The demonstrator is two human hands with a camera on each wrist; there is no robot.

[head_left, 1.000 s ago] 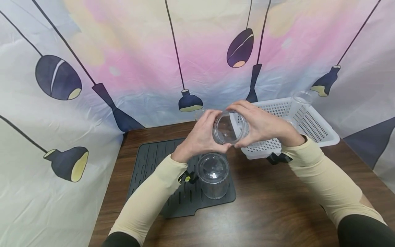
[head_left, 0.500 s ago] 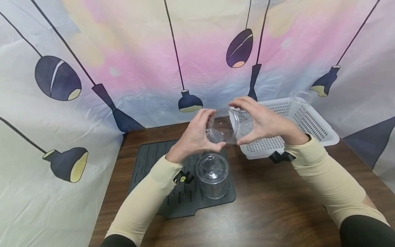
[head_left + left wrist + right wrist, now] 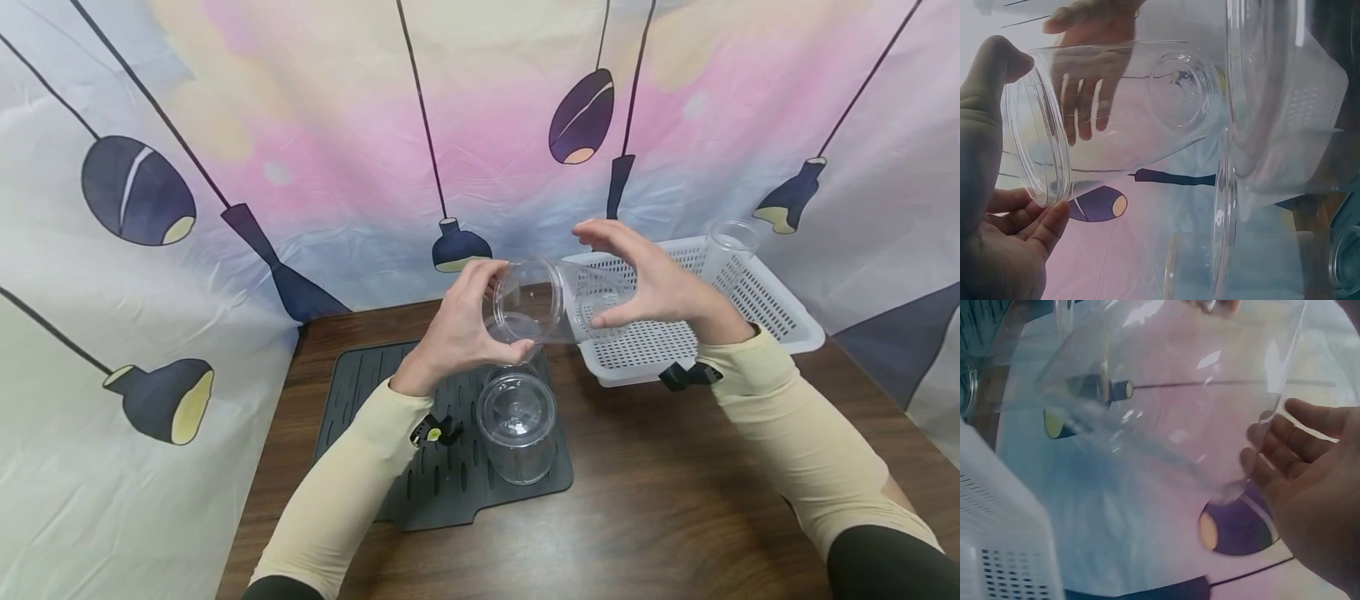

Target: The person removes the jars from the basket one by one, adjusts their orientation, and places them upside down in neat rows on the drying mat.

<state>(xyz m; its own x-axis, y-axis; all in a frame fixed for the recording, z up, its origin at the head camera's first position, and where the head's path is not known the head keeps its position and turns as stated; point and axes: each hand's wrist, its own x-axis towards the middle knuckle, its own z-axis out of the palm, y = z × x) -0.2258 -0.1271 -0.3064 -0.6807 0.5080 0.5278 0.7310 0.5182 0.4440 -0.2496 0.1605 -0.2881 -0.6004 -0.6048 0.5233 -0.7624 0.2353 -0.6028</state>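
Note:
In the head view my left hand (image 3: 457,329) grips a clear jar (image 3: 528,300) by its rim, with thumb below and fingers above. The jar lies sideways in the air, its mouth toward the left hand and its base to the right. Around the base, my right hand (image 3: 652,279) is spread, thumb and fingers well apart. In the right wrist view the fingers (image 3: 1272,447) of that hand are loosely extended beside the jar wall; contact is hard to tell. A second clear jar (image 3: 519,429) stands base up on a dark grey ridged mat (image 3: 442,475).
A white perforated basket (image 3: 802,333) sits at the back right, with another clear jar (image 3: 727,258) upright in it. Part of one more clear vessel shows behind the jar on the mat. The wooden table (image 3: 637,517) meets a printed cloth (image 3: 337,192) at the back.
The held jar has turned from facing the camera to lying sideways and shifted left with the left hand. The right hand has moved right and spread wider.

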